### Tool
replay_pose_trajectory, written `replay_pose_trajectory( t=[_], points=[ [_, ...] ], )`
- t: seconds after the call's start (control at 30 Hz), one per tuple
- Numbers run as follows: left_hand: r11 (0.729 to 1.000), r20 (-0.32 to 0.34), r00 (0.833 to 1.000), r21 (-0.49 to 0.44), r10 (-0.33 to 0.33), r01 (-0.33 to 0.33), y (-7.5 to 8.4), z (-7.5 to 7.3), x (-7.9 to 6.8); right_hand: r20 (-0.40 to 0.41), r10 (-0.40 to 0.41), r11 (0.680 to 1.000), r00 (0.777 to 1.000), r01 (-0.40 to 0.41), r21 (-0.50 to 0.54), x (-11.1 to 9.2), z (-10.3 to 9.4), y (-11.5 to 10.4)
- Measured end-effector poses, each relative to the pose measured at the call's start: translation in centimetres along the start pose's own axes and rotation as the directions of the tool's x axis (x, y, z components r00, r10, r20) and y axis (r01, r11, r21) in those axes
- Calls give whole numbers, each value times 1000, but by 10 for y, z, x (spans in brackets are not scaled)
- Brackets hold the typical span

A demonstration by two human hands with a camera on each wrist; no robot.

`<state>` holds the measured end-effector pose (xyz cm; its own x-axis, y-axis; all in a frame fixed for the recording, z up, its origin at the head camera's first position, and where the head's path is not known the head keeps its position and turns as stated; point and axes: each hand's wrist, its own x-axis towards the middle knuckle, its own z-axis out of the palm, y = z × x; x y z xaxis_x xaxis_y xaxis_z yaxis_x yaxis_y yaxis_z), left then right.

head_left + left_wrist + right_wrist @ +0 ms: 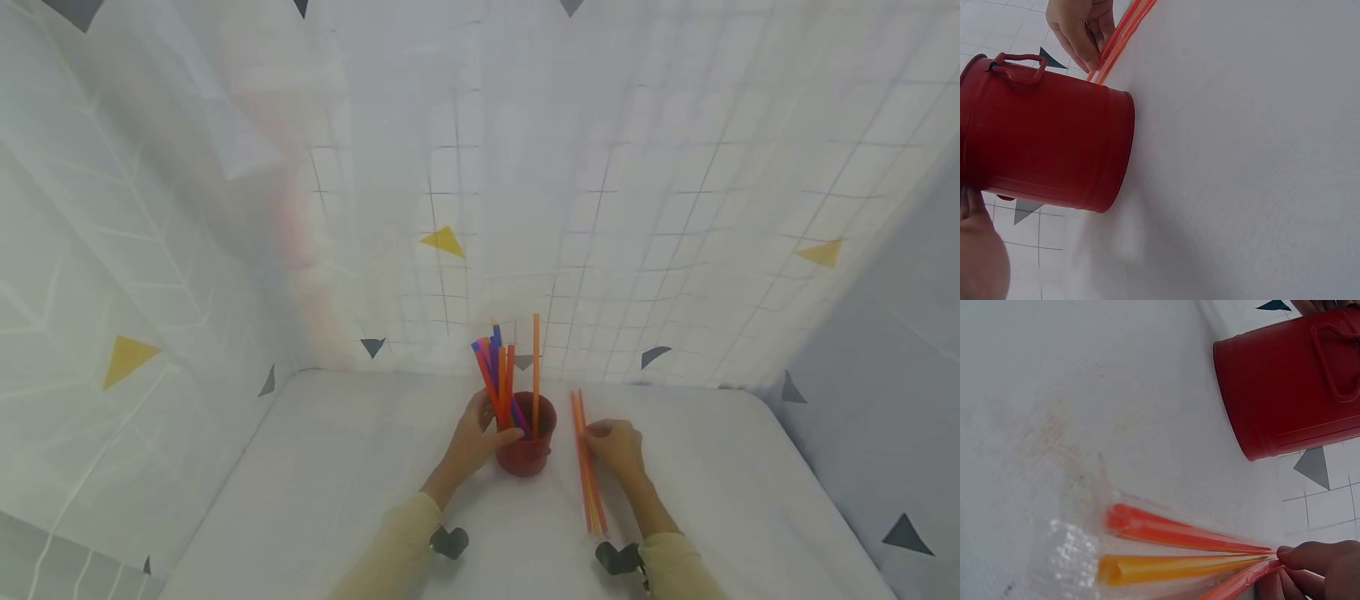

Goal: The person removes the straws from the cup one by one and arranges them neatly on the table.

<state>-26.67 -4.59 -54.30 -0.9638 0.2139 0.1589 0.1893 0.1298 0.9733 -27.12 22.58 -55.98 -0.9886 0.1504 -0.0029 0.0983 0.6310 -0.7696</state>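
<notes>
One red bucket (1047, 137), over ten straws (536, 367)

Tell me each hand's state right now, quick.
Left hand: closed, holding the red bucket.
Right hand: closed, pinching the plastic-wrapped straws.

The near wall of the red bucket (522, 459) hides the lower ends of the straws (501, 375) inside. Some fingers of the left hand (474, 432) vanish behind it. The right wrist view crops the right hand (1329, 565); the clear wrapping (1066, 559) is blurred. Both sleeves (392, 546) run out of frame.
</notes>
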Motion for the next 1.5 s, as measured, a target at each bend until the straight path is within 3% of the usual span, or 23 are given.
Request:
replay_pose_trajectory(
  t=[0.67, 1.0, 1.5],
  points=[
    [1000, -8, 1000, 5, -12, 12, 0, 0, 0, 37, 64, 998, 997, -63, -13, -2, -1, 0],
    [1000, -13, 1000, 8, -3, 3, 0, 1, 0, 7, 66, 997, 998, -66, -43, -3, -2, 6],
    [1000, -5, 1000, 1, 4, -4, -2, 1, 1, 47, 72, 997, 996, -72, -14, -5, -4, 1]
  ],
)
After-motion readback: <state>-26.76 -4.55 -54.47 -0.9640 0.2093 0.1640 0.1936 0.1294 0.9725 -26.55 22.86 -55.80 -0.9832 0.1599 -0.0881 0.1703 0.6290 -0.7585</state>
